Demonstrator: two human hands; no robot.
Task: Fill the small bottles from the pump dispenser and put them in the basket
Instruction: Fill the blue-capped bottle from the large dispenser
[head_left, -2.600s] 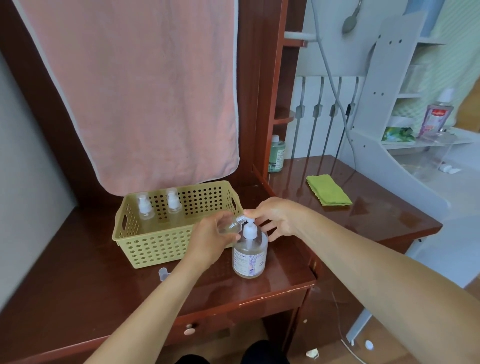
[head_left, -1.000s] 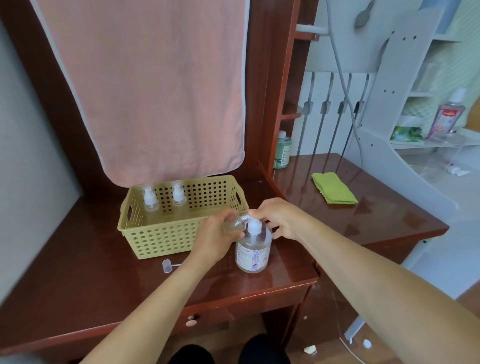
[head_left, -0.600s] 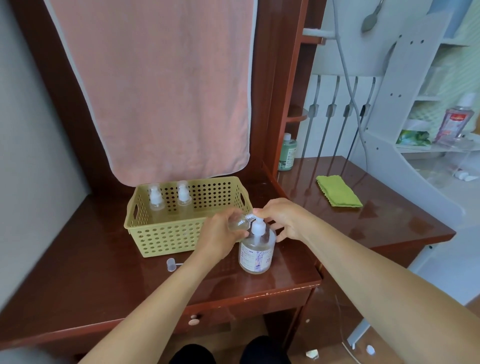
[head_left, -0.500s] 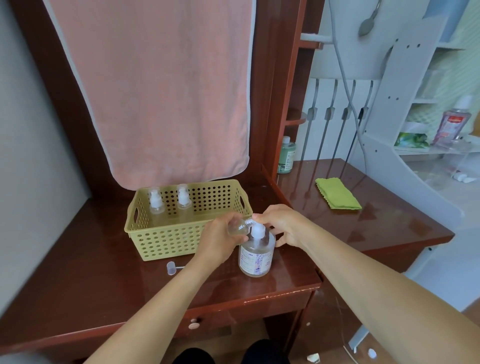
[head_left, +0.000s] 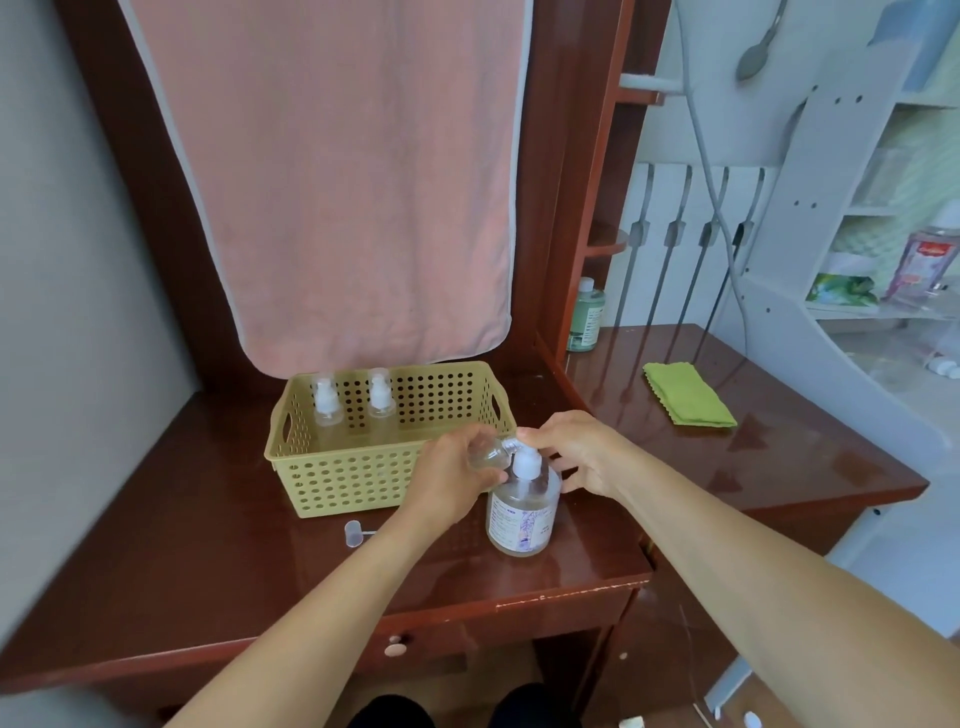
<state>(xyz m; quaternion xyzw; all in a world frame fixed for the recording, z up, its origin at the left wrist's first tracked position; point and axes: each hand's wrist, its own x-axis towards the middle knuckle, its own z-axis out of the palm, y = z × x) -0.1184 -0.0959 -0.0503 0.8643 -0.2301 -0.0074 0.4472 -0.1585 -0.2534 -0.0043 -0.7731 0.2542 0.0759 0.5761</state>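
The left hand (head_left: 448, 480) has its fingers clamped round a small clear plastic bottle (head_left: 487, 453), tilted so its long axis runs up and to the right and its open neck meets the spout of the tall clear pump dispenser with the white head (head_left: 523, 501). The dispenser stands upright on the glossy red-brown table (head_left: 208, 561), just right of the near right corner of the perforated yellow-green plastic basket (head_left: 358, 467). The right hand (head_left: 576, 451) rests on the pump head, fingers curled together over it; its grip underneath is hidden. Whether neck and spout actually touch is hard to tell, as is the fill level. Two capped small bottles (head_left: 326, 408) stand at the basket's far left. The basket lies left of the held bottle, nearer the left hand. A small clear cap (head_left: 354, 533) lies on the table near the basket's front.
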